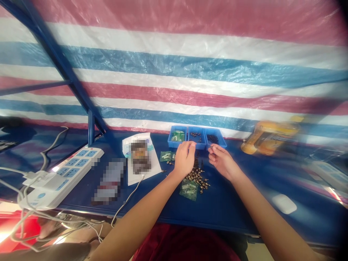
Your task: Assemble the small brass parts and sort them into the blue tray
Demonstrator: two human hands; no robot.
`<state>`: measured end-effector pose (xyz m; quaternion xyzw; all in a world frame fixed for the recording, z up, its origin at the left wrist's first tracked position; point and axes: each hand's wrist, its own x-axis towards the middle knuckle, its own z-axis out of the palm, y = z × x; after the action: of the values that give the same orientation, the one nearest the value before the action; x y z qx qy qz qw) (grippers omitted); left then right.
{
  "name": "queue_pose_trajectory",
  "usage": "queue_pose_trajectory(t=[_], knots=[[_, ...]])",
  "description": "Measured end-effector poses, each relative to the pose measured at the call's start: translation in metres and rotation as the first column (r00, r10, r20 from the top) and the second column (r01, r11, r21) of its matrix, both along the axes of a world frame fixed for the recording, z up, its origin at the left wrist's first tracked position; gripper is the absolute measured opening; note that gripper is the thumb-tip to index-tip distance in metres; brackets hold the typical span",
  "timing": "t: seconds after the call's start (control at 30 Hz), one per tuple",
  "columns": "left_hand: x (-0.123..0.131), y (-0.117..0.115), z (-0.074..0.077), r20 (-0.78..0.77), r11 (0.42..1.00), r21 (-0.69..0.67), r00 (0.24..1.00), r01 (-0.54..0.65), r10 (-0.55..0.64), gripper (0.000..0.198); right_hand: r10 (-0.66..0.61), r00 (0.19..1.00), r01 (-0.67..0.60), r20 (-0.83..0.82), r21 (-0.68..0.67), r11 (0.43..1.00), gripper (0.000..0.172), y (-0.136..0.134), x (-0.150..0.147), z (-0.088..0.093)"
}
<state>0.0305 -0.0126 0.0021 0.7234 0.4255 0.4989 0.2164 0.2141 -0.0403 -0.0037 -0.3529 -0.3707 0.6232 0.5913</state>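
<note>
My left hand [185, 158] is in front of the middle blue bin [198, 145], its fingers drawn together; whatever they hold, if anything, is hidden. To its right my right hand [222, 161] pinches thumb and forefinger before the right blue bin [220, 144], on something too small to make out. Between and below the hands lies a heap of brass-coloured screw-like metal parts [194, 176]. A green-tinted clear packet [189, 189] with pale pieces lies at the heap's near edge. Another small packet [165, 156] lies left of my left hand. The left blue bin [172, 143] contains similar packets.
A white power strip [77, 165] with cables stands at the left. Near it are a blurred-out flat object [110, 181] and a white sheet [154, 166] with a pixelated item. A yellow-orange package [272, 137] and a white case [284, 203] are at the right. Striped sheeting [190, 72] hangs behind.
</note>
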Motion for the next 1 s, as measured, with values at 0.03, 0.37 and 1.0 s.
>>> queue_pose_trajectory(t=[0.03,0.37,1.0], knots=[[0.0,0.0,-0.001,-0.015,1.0,0.0,1.0,0.007,-0.007,0.039,0.003,1.0,-0.002,0.013,-0.034,0.999,0.025,0.0,0.0,0.0],[0.002,-0.002,-0.001,-0.09,0.999,0.003,0.995,0.033,-0.033,0.039,-0.235,0.971,0.238,0.044,-0.08,0.968,0.038,0.007,0.009,-0.003],[0.003,0.002,-0.015,-0.325,0.998,-0.061,0.945,0.028,-0.046,0.017,-0.142,-0.179,-0.14,0.974,0.118,0.983,0.018,-0.009,-0.003,-0.005]])
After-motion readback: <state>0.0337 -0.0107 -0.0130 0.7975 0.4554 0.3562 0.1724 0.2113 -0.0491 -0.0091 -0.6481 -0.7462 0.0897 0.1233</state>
